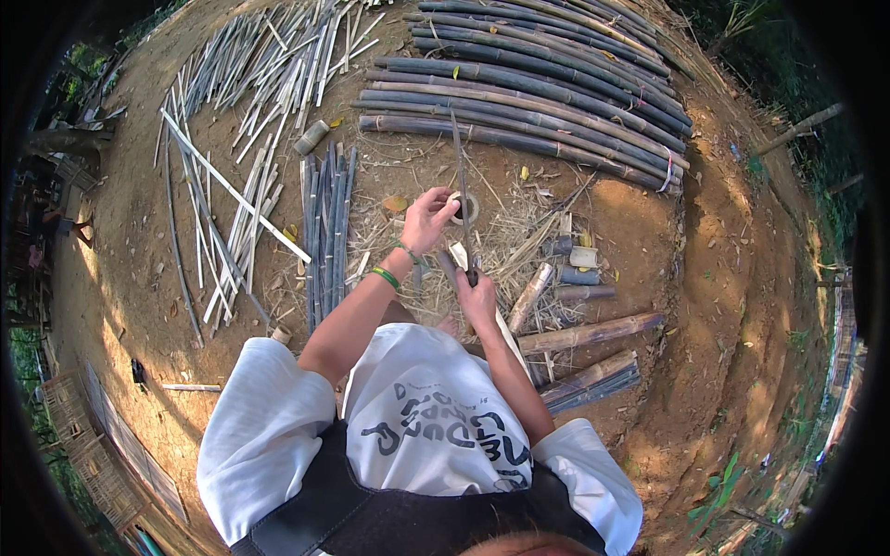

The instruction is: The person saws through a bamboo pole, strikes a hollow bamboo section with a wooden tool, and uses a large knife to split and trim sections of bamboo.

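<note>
My right hand [477, 298] is closed around the dark handle of a long machete [461, 157], whose blade points away from me. The blade passes over the right side of a bamboo tube [474, 206] seen end-on, with a pale ring and a dark hollow. Whether the edge touches the rim, I cannot tell. At the left side of that ring, my left hand [429, 219] curls its fingers onto the tube. Pale split pieces show beside my right hand, and shavings [505, 241] cover the ground around the tube.
Long dark bamboo poles [528, 88] lie piled at the far side. A bundle of dark strips [328, 222] lies left of my hands, with pale slats [246, 227] beyond it. Short bamboo pieces [579, 276] and a thick length [593, 332] lie at right, near an earth ledge [681, 241].
</note>
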A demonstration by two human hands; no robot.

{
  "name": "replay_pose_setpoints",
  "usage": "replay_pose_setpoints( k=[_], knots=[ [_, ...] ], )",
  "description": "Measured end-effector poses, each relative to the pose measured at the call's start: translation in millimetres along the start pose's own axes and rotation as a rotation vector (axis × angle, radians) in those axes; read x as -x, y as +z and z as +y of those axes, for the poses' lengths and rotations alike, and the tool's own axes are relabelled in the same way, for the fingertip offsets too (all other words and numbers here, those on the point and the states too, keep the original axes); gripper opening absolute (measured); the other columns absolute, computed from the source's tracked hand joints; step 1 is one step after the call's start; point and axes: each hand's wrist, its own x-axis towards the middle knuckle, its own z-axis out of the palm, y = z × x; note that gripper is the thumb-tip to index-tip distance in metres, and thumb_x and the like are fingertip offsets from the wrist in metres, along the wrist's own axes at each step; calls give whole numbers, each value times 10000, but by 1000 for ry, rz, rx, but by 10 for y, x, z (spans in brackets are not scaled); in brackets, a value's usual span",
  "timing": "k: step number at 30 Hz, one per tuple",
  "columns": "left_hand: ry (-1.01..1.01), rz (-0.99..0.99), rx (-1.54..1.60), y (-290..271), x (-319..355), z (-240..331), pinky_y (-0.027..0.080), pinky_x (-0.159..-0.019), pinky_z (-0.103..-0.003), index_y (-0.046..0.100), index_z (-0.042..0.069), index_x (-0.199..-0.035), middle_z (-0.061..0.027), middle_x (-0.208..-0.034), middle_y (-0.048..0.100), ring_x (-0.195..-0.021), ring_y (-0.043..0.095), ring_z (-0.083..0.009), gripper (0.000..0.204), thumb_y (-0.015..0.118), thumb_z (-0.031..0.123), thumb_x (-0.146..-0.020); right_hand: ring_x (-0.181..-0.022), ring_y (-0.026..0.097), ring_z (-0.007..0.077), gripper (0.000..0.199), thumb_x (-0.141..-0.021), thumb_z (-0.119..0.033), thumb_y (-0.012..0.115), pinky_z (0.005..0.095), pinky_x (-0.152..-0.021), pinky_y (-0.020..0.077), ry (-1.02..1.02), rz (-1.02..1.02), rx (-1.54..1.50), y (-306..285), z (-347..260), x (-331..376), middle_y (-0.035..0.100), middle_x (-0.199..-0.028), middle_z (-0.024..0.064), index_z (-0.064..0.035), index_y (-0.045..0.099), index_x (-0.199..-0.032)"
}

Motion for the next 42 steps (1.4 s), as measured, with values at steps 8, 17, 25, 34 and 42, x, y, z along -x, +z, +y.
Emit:
replay_pose_setpoints(
  k=[8,17,25,34,42],
  knots=[
    [-2,18,-70,-6,60,67,556,-806,-302,600,20,-1305,-133,-1121,725,-994,685,-170,415,707,259,-982,-502,563,235,407,-948,-309,658,408,-537,449,-23,23,12,37,39,23,546,-530,123,37,616,-737],
    [4,15,-85,-27,94,59,559,-816,-312,591,16,-1315,-143,-1132,723,-1016,688,-181,453,711,297,-981,-510,562,258,414,-954,-310,646,422,-545,450,-5,-1,49,-6,-84,65,544,-535,139,48,623,-746],
    [-3,21,-86,-5,108,63,563,-804,-308,597,15,-1308,-143,-1120,727,-995,689,-176,442,707,290,-980,-499,550,241,388,-952,-264,651,411,-526,435,-23,12,13,16,38,68,529,-525,132,42,601,-719],
    [109,77,-229,-2,150,179,582,-819,-344,682,-14,-1188,-171,-1061,748,-988,730,-233,353,706,260,-966,-489,520,236,387,-949,-250,660,417,-518,418,-18,31,24,5,2,90,515,-524,138,36,592,-698],
    [202,93,-350,-53,89,202,586,-810,-352,723,-32,-1080,-158,-977,753,-933,742,-229,286,705,226,-958,-498,529,259,403,-950,-280,662,426,-539,427,-22,47,14,22,-19,83,528,-533,135,34,602,-705]
  ],
)
